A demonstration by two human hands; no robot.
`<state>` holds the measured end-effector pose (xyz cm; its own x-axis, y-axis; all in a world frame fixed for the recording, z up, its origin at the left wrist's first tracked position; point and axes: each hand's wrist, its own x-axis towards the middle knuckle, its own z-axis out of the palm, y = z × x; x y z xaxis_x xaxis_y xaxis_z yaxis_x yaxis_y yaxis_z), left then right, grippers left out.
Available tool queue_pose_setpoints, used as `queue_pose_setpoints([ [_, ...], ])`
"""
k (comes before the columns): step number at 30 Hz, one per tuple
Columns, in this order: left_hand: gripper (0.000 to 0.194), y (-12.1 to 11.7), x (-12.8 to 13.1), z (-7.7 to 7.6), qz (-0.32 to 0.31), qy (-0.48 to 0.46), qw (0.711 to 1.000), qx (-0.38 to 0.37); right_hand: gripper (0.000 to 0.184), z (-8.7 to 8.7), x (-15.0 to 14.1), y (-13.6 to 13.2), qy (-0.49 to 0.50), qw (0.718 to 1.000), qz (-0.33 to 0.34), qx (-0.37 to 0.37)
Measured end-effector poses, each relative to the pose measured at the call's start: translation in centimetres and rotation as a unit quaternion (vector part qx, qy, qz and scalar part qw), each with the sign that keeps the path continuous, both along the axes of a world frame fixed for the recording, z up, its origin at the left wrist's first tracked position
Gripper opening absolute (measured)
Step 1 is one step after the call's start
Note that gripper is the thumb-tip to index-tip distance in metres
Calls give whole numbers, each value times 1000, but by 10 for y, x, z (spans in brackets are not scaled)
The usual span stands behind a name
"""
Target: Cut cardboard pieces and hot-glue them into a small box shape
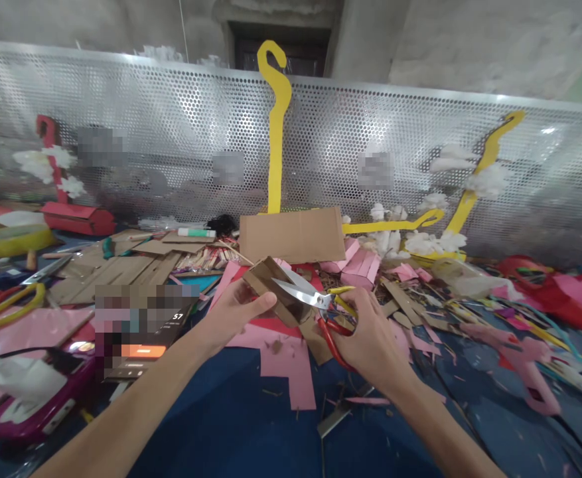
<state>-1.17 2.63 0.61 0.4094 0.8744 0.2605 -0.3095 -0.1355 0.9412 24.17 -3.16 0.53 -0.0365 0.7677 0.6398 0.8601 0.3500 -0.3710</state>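
In the middle of the head view, my left hand (235,312) grips a piece of brown cardboard (263,275), thumb on top. My right hand (370,338) has its fingers in the red and yellow handles of a pair of scissors (303,293). The blades are spread and point left, at the cardboard; whether they touch it I cannot tell. Beneath the hands lie pink paper (298,372) and some red paper. Just behind stands a brown cardboard box (291,236), with a tall yellow hook-topped strip (275,139) rising behind it.
A pink glue gun (519,358) lies at the right with its cord. To the left are a phone (141,332), a purple tissue box (42,398) and a roll of yellow tape (14,240). A perforated metal panel (171,133) closes off the back. Scraps litter the blue surface.
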Motion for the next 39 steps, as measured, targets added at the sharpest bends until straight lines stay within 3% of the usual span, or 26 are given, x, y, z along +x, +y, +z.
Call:
queue_pose_setpoints([
  [3,41,-1,0,4,-9,10,1000,21,37,1,-1,-1,-15,1000,22,4],
  [8,46,-1,0,4,-15,11,999,28,37,6,-2,-3,-10,999,53,-5],
  [15,40,0,-2,0,-13,21,999,23,37,4,2,-4,-2,999,-7,-36],
  [22,36,-7,4,5,-29,22,999,19,18,11,1,-4,22,1000,-14,-14],
  [29,39,0,2,1,19,-5,999,26,34,5,1,-2,14,1000,3,-5],
  [34,37,1,0,3,12,1,999,40,50,3,-1,0,20,1000,20,-4],
  [39,39,-3,3,7,11,8,999,49,50,0,1,1,1,1000,19,-6],
])
